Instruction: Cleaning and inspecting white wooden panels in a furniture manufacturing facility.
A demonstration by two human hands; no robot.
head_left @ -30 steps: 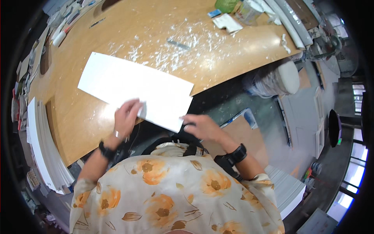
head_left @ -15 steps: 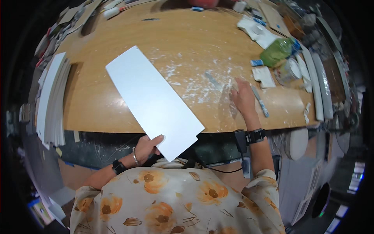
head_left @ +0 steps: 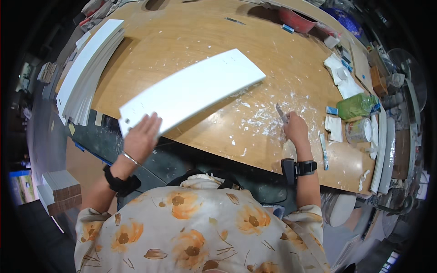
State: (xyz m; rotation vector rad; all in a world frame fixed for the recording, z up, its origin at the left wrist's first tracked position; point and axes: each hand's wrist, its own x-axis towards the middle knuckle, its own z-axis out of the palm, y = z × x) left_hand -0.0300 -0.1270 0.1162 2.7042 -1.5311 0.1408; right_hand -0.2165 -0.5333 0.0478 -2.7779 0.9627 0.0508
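A long white panel [head_left: 193,86] lies slantwise over the table, its near-left end reaching past the front edge. Small dark holes show near that end. My left hand [head_left: 143,136] rests flat on the panel there, fingers stretched out and side by side. To the right, over white crumbs on the wood, my right hand [head_left: 297,128] is closed on a thin grey blade [head_left: 281,113], which juts out beyond the fingers. Its grip end is hidden in my fist. Beside this hand a slim utility knife [head_left: 324,151] lies on the table.
Similar white panels stand in a stack [head_left: 93,68] at the left. A green bottle [head_left: 357,107], a white tub [head_left: 358,130] and crumpled paper [head_left: 334,128] sit at the right. Farther back is a red basin [head_left: 298,20]. The table's front edge [head_left: 218,154] runs close to my body.
The panel has swung round to point far right, and its holed side now faces up. My left hand has gone from gripping its edge to lying on top. My right hand has taken up the grey blade.
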